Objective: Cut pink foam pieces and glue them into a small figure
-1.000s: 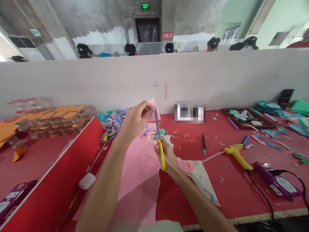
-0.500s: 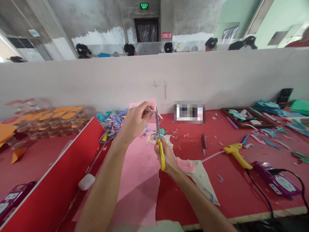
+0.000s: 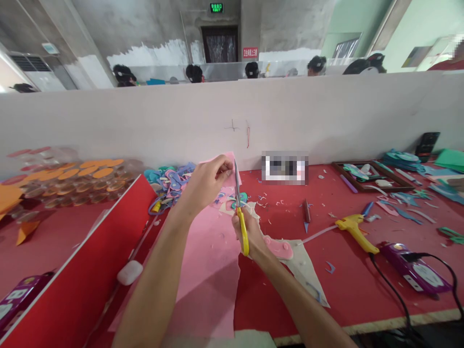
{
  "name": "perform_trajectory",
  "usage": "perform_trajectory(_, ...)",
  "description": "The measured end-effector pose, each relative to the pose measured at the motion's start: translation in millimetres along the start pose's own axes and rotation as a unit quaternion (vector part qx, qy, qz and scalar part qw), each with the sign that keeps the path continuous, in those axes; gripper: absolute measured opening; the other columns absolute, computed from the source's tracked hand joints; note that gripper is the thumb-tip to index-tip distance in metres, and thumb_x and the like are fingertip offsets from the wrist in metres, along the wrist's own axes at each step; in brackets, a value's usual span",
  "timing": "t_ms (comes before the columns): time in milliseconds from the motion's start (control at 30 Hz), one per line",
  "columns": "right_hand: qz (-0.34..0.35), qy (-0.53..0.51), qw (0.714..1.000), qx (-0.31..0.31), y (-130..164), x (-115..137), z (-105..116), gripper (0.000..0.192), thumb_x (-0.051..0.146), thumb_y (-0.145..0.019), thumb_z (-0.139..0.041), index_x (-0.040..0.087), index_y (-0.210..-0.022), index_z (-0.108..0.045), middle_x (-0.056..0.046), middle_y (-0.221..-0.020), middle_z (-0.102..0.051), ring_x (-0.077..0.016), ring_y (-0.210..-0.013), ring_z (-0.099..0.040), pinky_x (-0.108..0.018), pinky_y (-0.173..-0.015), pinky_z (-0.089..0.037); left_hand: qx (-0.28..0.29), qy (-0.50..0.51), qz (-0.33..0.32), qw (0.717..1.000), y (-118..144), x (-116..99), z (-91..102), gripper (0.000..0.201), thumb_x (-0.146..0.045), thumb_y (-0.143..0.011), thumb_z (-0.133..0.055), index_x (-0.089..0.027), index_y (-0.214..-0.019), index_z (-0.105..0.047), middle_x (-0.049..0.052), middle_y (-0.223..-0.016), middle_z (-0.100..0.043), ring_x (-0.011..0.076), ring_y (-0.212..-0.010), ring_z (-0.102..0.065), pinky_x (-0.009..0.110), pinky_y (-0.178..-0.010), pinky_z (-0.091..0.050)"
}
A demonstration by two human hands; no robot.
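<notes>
Two hands work above the red table (image 3: 344, 290). Nearest, a large pink sheet (image 3: 206, 275) lies flat on the near side, its right edge ragged (already cut away, by the look of it). Just beyond, the right hand (image 3: 250, 237) grips the yellow-handled scissors (image 3: 241, 220), blades pointing far and nearly closed. The left hand (image 3: 206, 183) pinches a small pink piece (image 3: 229, 166) at the blade tips, fingers closed on it. Cutting of this piece appears under way, not finished; its outline cannot be judged. Small paper scraps (image 3: 264, 200) and finished coloured cutouts (image 3: 170, 181) lie farther off, left of the blades. To the right rests a yellow glue gun (image 3: 357, 232), untouched.
</notes>
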State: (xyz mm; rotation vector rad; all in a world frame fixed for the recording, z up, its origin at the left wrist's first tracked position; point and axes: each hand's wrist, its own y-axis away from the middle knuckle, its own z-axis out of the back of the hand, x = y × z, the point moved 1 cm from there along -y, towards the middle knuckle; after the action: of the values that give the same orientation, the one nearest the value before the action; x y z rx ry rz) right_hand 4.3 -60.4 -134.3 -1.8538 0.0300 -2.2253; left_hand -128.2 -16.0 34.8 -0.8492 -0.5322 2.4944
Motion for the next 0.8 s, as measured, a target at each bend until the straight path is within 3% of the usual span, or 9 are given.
perform_trajectory(467,0.002,-0.019,0.999,-0.036,1.6,6.2,4.9,0.053,0.069,-0.091,-0.047,0.017,-0.083,-0.045,0.000,-0.067,-0.045,-0.0092,-0.058,-0.040,-0.020,-0.050,-0.030,0.026,-0.009,-0.002,1.000,0.5,1.1,-3.8,0.014,-0.028,-0.094,-0.052,-0.019,-0.096,-0.063,0.001,-0.088,-0.069,0.0100,-0.077,-0.061,0.020,-0.068,-0.044)
perform_trajectory(533,0.005,-0.010,0.999,-0.041,2.1,7.7,5.7,0.052,0.068,-0.092,-0.046,0.016,-0.082,-0.045,-0.001,-0.067,-0.045,-0.0090,-0.058,-0.040,-0.019,-0.051,-0.030,0.023,0.001,0.009,1.000,1.0,0.0,-3.8,0.014,-0.027,-0.093,-0.054,-0.020,-0.102,-0.061,0.002,-0.088,-0.068,0.0101,-0.076,-0.061,0.020,-0.066,-0.044)
perform_trajectory(800,-0.003,0.012,0.999,-0.053,1.8,11.7,7.4,0.052,0.067,-0.091,-0.048,0.016,-0.080,-0.046,-0.001,-0.066,-0.046,-0.0092,-0.058,-0.041,-0.019,-0.051,-0.029,0.024,0.022,0.030,0.999,2.3,-4.0,-2.7,0.046,-0.023,-0.092,-0.053,-0.026,-0.138,-0.049,0.005,-0.104,-0.070,0.0089,-0.072,-0.062,0.018,-0.061,-0.045)
